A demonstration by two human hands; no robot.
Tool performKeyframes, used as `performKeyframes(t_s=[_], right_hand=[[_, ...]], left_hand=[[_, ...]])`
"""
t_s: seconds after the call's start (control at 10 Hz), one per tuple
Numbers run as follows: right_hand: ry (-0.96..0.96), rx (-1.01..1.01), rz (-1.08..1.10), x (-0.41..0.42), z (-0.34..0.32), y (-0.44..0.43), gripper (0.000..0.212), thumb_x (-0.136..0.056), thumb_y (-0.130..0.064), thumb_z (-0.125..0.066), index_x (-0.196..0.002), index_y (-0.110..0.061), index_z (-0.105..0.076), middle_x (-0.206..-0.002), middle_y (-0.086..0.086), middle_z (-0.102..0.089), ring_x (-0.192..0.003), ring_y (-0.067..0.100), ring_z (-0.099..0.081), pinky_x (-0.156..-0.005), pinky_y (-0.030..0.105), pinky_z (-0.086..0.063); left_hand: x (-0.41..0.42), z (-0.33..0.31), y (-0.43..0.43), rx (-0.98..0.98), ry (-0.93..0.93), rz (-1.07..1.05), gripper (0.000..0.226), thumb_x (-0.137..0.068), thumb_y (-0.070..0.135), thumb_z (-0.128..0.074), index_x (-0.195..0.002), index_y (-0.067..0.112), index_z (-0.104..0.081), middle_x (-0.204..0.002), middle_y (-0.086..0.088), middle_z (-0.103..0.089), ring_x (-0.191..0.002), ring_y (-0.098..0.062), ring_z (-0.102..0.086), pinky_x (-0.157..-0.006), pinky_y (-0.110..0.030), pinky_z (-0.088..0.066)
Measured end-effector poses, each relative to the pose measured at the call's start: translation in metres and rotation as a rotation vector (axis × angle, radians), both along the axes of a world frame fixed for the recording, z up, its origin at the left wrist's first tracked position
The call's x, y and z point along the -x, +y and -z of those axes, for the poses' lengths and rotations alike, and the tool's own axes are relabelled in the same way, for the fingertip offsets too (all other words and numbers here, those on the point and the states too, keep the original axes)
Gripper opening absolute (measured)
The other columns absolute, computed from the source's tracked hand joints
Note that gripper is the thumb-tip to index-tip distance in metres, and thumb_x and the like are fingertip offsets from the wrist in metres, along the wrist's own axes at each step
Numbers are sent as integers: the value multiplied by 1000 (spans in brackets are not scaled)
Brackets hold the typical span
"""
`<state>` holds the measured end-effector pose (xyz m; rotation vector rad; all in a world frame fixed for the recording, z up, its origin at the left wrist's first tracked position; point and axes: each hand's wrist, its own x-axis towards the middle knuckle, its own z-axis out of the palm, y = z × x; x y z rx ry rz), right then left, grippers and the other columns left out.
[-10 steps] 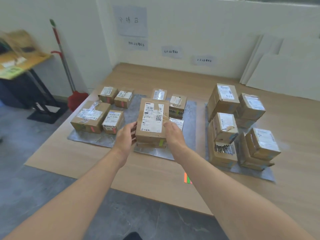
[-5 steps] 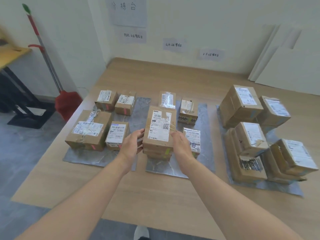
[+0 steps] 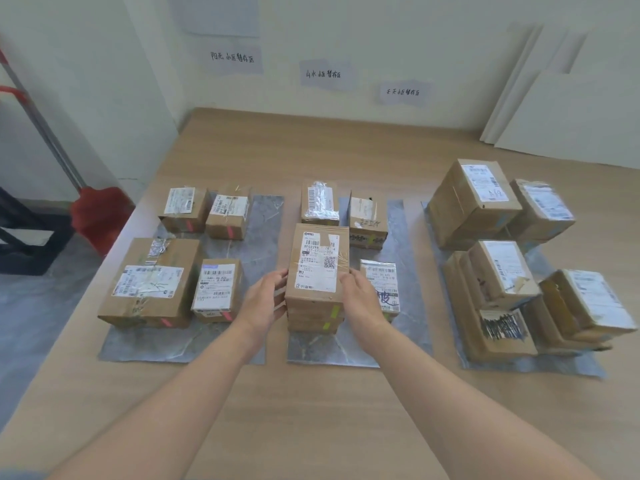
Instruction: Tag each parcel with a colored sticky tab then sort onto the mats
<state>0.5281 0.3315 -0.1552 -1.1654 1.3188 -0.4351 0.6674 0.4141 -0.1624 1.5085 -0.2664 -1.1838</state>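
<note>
The parcel [image 3: 317,268] was a rectangular box of brown cardboard with a white printed label under shiny clear tape; it lay on top of a lower box [image 3: 313,322] on the middle mat [image 3: 346,351]; the left hand [image 3: 265,299] gripped its left side and the right hand [image 3: 360,299] its right side, with fingers curled against the card; a green tab [image 3: 335,310] was stuck on its front face. Three flat grey mats with a marble pattern lay on the wooden table [image 3: 311,410]; the left mat [image 3: 187,344] carried four boxes [image 3: 149,282], each with a red tab [image 3: 165,321]; the middle mat carried five; the right mat [image 3: 554,367] carried a crowded, partly blurred pile [image 3: 502,271] that I could not count. Narrow strips of wood showed between the mats; a wide band of bare wood lay before them.
</note>
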Motion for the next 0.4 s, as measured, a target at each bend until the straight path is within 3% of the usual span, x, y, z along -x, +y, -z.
performKeyframes(t_s=[0.1,0.2,0.3,0.4], right_hand=[[5,-13,-12,6,7,-3,31,-106,-36,-40,-134,-30,-54,-121,-13,-65,-108,7,-59,-91,33,-49],[7,-17,-21,12,9,-6,34,-106,-32,-39,-138,-30,-51,-121,-16,-62,-107,3,-56,-88,31,-45],[-7,-6,-32,20,8,-6,33,-108,-32,-37,-138,-29,-51,-128,-18,-59,-116,9,-55,-97,30,-41],[31,15,-17,27,1,-10,48,-109,-35,-36,-157,-24,-37,-156,-12,-42,-145,16,-37,-111,32,-28]], left_hand=[[1,8,-3,-4,22,-18,33,-105,25,-39,-125,18,-65,-107,7,-75,-109,-20,-67,-101,-39,-50],[2,10,-7,0,21,-36,33,-105,25,-38,-122,17,-66,-102,7,-75,-105,-19,-68,-104,-41,-49],[7,9,-8,-5,-10,-50,37,-106,29,-36,-135,16,-55,-115,6,-69,-116,-19,-62,-110,-41,-44],[7,9,-3,-48,-112,-47,49,-105,38,-36,-152,25,-36,-145,2,-51,-137,-20,-45,-119,-41,-31]])
